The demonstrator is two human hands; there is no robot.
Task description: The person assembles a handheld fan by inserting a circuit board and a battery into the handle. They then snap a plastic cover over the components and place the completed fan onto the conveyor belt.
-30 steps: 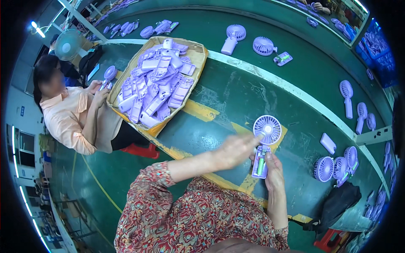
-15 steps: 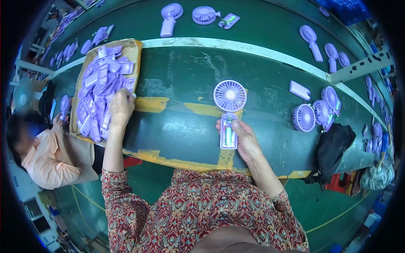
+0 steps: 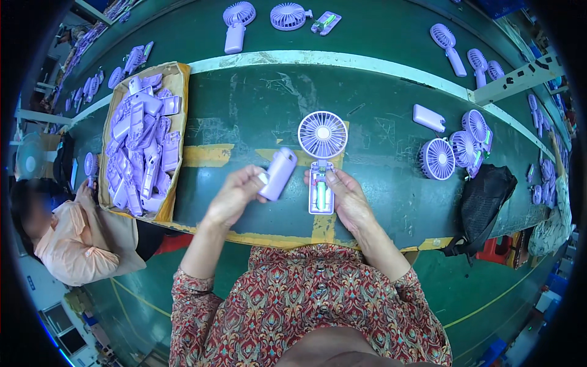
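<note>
In my right hand (image 3: 350, 194) is a purple handheld fan (image 3: 322, 134), its round grille pointing away from me. The fan's handle (image 3: 321, 199) lies open toward me, showing a battery and a small circuit board. My left hand (image 3: 237, 191) pinches a purple handle cover (image 3: 279, 174), tilted, just left of the fan and apart from it. Left of that stands a cardboard box (image 3: 182, 104) heaped with purple plastic handle covers (image 3: 137, 140).
Several purple fans (image 3: 438, 159) and a loose cover (image 3: 428, 118) lie to the right, near a black bag (image 3: 486, 199). More fans (image 3: 237, 24) rest beyond the white rail (image 3: 275, 58). A co-worker in a peach top (image 3: 76, 241) sits at left.
My left hand has come out of the box and moved right, bringing a handle cover close to the fan. My right hand still holds the open fan in nearly the same place.
</note>
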